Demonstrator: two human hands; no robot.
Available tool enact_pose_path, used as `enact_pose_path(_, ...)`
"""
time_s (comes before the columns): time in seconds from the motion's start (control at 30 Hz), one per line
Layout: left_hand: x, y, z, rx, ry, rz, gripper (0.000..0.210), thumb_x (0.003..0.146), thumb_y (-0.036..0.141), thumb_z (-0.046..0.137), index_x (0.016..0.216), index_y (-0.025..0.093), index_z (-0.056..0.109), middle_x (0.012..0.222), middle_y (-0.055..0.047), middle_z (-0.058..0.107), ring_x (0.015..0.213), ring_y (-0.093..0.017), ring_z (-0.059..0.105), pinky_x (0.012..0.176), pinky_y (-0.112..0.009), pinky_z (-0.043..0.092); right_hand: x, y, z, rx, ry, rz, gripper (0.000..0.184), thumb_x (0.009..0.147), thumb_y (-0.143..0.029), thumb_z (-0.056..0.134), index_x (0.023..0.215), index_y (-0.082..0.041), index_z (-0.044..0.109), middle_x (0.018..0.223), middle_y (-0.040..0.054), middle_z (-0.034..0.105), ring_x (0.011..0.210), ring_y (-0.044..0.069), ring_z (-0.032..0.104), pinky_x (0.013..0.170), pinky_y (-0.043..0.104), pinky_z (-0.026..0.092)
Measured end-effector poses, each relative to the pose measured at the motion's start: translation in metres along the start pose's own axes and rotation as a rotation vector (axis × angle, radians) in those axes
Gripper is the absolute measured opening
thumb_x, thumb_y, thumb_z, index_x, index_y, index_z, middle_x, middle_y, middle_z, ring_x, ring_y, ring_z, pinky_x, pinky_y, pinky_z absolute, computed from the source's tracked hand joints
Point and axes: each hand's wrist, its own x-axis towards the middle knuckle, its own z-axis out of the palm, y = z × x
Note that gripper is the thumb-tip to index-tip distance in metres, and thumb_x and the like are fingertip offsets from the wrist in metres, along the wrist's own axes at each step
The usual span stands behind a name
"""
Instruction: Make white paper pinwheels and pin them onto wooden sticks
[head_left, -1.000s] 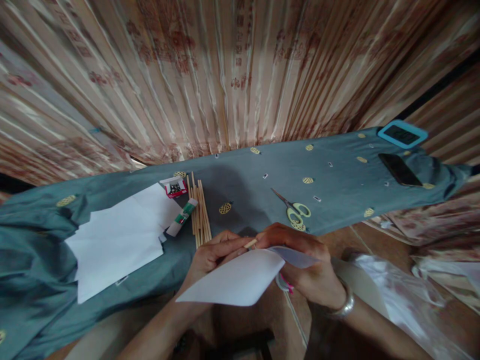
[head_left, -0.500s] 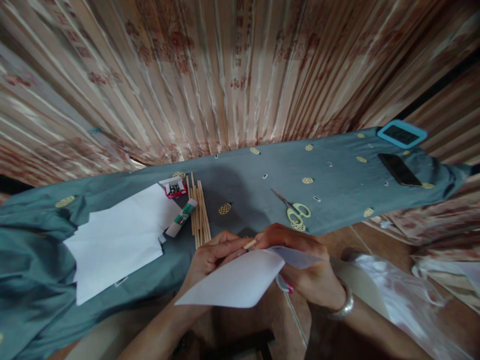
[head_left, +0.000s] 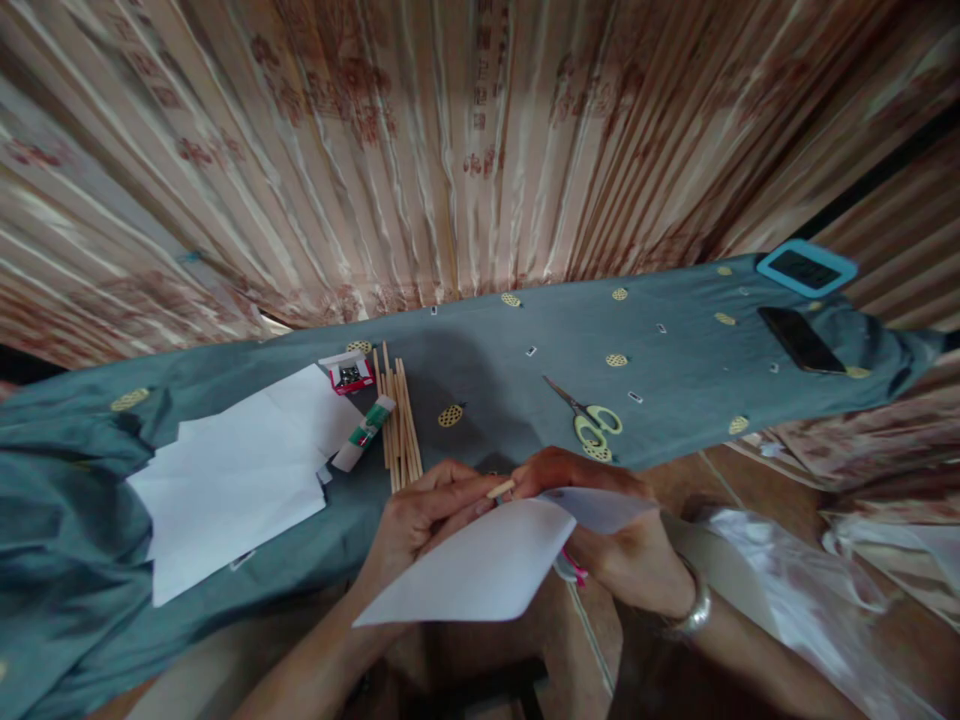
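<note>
My left hand (head_left: 431, 510) and my right hand (head_left: 607, 520) meet in front of the table's near edge, both closed. Between their fingertips shows the end of a wooden stick (head_left: 500, 489). A white paper (head_left: 472, 570), curved and folded, hangs from the fingers, with one part spreading over my right hand. The left fingers grip the stick's end. My right fingers press close beside it, on the stick and the paper; the exact contact is hidden. A silver bracelet (head_left: 697, 600) circles my right wrist.
On the blue-grey cloth (head_left: 487, 340) lie white sheets (head_left: 232, 480), a green-and-white tube (head_left: 364, 433), a small red box of metal pieces (head_left: 349, 373), several wooden sticks (head_left: 403, 430) and green-handled scissors (head_left: 589, 420). A dark phone (head_left: 801, 338) and a blue-framed device (head_left: 806, 268) are at right.
The paper's hanging part has sunk slightly and its other part has shifted a little over my right hand. Both hands keep nearly the same place and grip.
</note>
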Motion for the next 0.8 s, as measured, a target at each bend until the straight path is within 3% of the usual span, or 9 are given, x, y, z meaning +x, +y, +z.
enact_pose_path(0.17, -0.0009, 0.0017, -0.0019, 0.058, -0.018, 0.064, 0.025, 0.086, 0.038, 0.060, 0.101, 0.027, 0.076, 0.081, -0.006, 0.066, 0.073, -0.016, 0.060, 0.063, -0.026, 0.046, -0.0003, 0.0016, 0.0003, 0.028, -0.014, 0.002, 0.008, 0.086, -0.018, 0.057, 0.088, -0.021, 0.064, 0.085, 0.0037, 0.072, 0.077, 0.015, 0.068, 0.069, 0.028, 0.054)
enact_pose_path(0.47, -0.0022, 0.0004, -0.0015, 0.060, -0.010, 0.037, 0.024, 0.087, 0.036, 0.059, 0.102, 0.026, 0.076, 0.083, -0.007, 0.066, 0.076, -0.016, 0.060, 0.063, -0.024, 0.047, 0.0013, -0.0005, -0.0005, 0.001, -0.017, 0.007, 0.009, 0.088, -0.026, 0.057, 0.087, -0.021, 0.064, 0.085, 0.0055, 0.070, 0.079, 0.018, 0.069, 0.070, 0.029, 0.056)
enact_pose_path(0.8, -0.0018, -0.0002, -0.0021, 0.085, 0.005, 0.084, 0.024, 0.087, 0.033, 0.060, 0.105, 0.028, 0.075, 0.083, -0.006, 0.068, 0.075, -0.016, 0.061, 0.063, -0.024, 0.048, -0.0014, 0.0034, -0.0004, 0.036, -0.027, 0.021, 0.007, 0.086, -0.022, 0.057, 0.087, -0.020, 0.063, 0.087, 0.0049, 0.070, 0.079, 0.017, 0.068, 0.071, 0.029, 0.055)
